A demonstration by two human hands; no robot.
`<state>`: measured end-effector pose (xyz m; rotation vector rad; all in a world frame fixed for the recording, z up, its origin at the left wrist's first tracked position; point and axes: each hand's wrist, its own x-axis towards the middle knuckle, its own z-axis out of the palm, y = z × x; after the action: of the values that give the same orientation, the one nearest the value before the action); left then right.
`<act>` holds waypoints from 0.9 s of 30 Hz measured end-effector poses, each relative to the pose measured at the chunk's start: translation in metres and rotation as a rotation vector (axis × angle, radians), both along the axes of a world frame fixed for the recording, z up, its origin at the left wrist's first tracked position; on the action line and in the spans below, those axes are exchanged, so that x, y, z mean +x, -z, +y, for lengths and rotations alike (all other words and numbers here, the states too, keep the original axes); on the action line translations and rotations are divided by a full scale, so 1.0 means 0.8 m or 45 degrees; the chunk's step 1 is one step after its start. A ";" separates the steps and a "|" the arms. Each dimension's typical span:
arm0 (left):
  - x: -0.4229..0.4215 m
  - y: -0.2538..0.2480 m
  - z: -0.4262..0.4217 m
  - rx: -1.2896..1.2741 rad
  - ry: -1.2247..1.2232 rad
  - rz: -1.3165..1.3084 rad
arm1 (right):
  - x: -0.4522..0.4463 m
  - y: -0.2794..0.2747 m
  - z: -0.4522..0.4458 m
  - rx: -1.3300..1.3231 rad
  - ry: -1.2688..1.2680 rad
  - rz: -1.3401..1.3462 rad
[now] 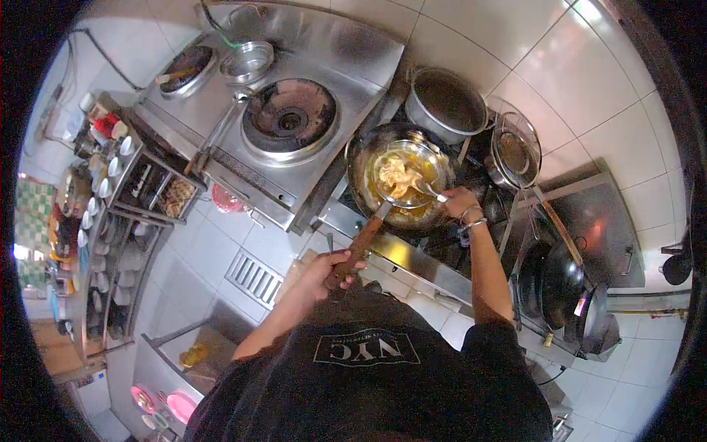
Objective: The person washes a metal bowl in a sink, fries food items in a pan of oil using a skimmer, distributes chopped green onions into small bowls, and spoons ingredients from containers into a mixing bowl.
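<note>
My left hand [328, 272] is closed around the wooden handle of a strainer [366, 239], whose round bowl sits over a dark wok [362, 151]. Pale, golden pieces of food [399, 175] lie in the strainer. Yellowish oil shows in the wok around and below it. My right hand [462, 202] is closed on a metal spoon [429, 191] reaching into the strainer at the food. The spoon's tip is partly hidden by the food.
A big metal pot [445, 103] stands behind the wok. To its right are a wire strainer [515, 151] and several dark pans [552, 280]. A round burner [291, 114] is on the steel stove at left. Shelves with white bowls [107, 188] stand farther left.
</note>
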<state>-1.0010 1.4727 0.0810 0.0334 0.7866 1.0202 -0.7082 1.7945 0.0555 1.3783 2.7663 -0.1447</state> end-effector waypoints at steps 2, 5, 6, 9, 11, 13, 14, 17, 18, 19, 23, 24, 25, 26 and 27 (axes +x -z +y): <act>0.000 -0.001 0.000 -0.011 -0.003 -0.034 | -0.002 -0.024 0.008 -0.363 0.194 0.066; 0.000 -0.003 0.001 0.000 0.012 0.038 | -0.005 -0.059 0.003 -0.849 0.470 0.277; 0.000 -0.003 0.001 -0.010 0.018 0.036 | -0.002 -0.061 0.003 -0.969 0.555 0.426; -0.001 0.008 0.000 -0.030 0.021 0.024 | 0.007 -0.057 0.013 -1.003 0.574 0.415; -0.001 0.010 0.000 -0.040 0.016 0.012 | 0.009 -0.069 0.008 -0.888 0.433 0.343; -0.001 0.002 0.000 -0.049 0.039 0.051 | 0.007 -0.074 0.007 -0.776 0.295 0.271; -0.001 0.002 0.000 -0.051 0.040 0.050 | 0.010 -0.067 0.010 -0.698 0.345 0.277; -0.002 0.003 0.000 -0.018 0.052 0.064 | 0.032 -0.005 0.042 -0.475 0.301 0.402; -0.002 -0.002 0.000 -0.037 0.040 0.054 | 0.029 -0.003 0.047 -0.403 0.255 0.462; -0.001 -0.006 0.001 -0.057 0.029 0.045 | 0.027 0.000 0.052 -0.328 0.208 0.518; 0.002 -0.006 0.002 -0.038 0.040 0.038 | -0.015 -0.012 0.066 -0.301 0.208 0.000; 0.005 0.001 0.002 -0.061 0.006 0.043 | -0.026 -0.016 0.065 -0.251 0.181 -0.131; 0.005 0.005 0.002 -0.085 -0.031 0.049 | -0.039 -0.018 0.063 -0.202 0.152 -0.261; 0.003 0.004 0.002 -0.083 -0.036 0.051 | -0.050 -0.057 0.039 -0.191 0.238 -0.259; 0.001 0.002 0.002 -0.056 0.006 0.042 | -0.057 -0.067 0.026 -0.188 0.231 -0.259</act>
<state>-1.0001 1.4745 0.0796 0.0141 0.8388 1.0000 -0.7536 1.8149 0.1091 1.5112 2.4149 -0.1986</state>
